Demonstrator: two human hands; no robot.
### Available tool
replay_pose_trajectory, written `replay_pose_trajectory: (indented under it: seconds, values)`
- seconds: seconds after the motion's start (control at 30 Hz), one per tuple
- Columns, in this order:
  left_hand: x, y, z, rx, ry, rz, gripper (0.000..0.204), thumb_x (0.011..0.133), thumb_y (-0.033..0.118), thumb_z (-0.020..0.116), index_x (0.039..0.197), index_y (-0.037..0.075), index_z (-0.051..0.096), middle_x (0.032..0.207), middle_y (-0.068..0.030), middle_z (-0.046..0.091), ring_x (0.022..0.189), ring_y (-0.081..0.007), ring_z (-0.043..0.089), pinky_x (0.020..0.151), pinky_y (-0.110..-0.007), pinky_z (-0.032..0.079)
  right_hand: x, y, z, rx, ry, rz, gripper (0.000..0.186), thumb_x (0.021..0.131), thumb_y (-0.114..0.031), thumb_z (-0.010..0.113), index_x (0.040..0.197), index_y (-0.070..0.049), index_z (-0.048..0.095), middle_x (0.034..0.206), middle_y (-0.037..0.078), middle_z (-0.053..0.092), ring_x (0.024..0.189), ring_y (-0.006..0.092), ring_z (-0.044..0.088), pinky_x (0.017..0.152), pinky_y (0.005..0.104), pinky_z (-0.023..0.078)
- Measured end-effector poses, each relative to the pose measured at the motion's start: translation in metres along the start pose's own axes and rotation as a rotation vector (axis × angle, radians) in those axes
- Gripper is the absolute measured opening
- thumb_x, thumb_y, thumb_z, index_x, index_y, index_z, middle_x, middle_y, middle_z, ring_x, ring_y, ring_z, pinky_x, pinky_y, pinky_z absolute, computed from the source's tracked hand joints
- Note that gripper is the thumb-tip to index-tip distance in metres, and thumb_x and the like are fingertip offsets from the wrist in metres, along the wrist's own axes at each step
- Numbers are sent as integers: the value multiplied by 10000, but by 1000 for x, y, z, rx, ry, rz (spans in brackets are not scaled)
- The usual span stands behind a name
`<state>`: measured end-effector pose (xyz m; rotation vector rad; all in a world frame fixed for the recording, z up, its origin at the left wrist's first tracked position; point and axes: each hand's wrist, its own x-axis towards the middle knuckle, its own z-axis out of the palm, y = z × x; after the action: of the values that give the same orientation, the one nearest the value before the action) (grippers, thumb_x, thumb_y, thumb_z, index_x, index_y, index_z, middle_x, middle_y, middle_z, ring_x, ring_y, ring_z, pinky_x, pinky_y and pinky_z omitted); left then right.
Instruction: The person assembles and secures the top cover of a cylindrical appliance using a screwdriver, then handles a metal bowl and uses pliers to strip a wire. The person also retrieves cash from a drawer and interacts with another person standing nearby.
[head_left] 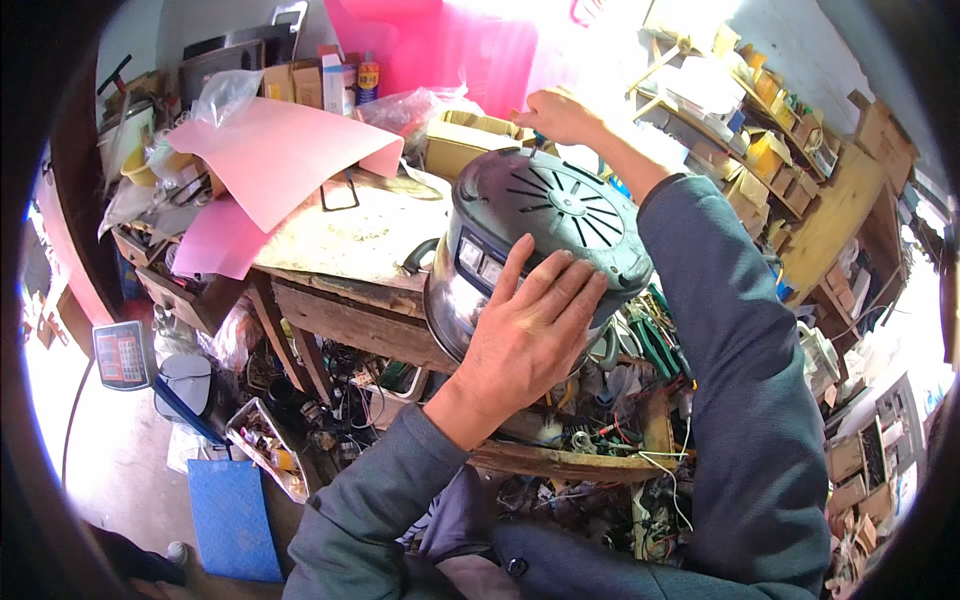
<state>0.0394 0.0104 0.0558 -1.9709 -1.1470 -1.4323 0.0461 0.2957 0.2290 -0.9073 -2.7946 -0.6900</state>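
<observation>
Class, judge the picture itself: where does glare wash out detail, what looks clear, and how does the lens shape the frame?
Head view: glare burns out the background beside the hanging pink sheet, behind the right hand; head view: the left hand and the slotted base look fairly clear; head view: fisheye distortion, with a dark rounded border.

The bare left hand [532,328] partly hides the round grey-and-silver metal appliance [548,205]; the bare right hand [564,116] mostly covers a slim dark tool [539,138], its kind unclear.
</observation>
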Motion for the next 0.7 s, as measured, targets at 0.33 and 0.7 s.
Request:
replay_pose_trajectory:
  seconds: [0.33,0.7]
  values:
    - [-2,-4,-1,6,0,14,489,841,153,726,1314,75,632,1277,-77,633,1253,-275,550,1192,-540,313,-9,-1,6,343,82,-41,408,904,-409,675,916,-1,669,805,154,635,772,271,633,711,419,504]
    - [-7,-10,-1,43,24,22,500,817,171,722,1290,41,629,1259,-95,621,1256,-273,543,1195,-547,306,3,-22,-5,138,-59,67,363,931,-380,663,1058,-41,635,1085,135,686,958,264,643,854,399,500]
